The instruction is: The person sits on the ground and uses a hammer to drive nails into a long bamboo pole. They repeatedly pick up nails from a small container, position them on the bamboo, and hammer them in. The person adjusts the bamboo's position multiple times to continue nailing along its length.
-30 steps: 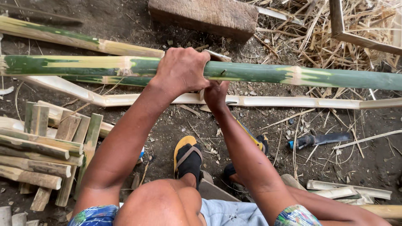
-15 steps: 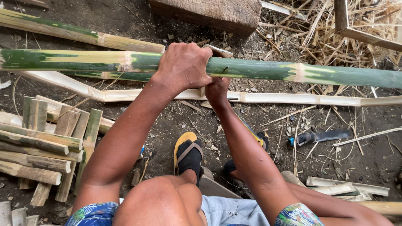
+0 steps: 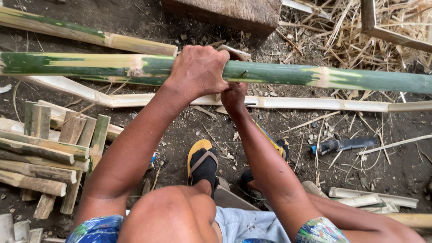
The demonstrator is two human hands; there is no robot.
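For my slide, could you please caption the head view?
Both hands, left and right, grip a green bamboo pole above dirt.

Bare dirt ground (image 3: 189,126), dry straw litter (image 3: 342,36), wooden block (image 3: 225,13), daylight

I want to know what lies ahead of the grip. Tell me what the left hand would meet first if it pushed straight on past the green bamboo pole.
The left hand points up-frame, over the green bamboo pole. Straight on, it would probably first meet the wooden block on the ground; the split bamboo piece lies further left. Depth is unclear.
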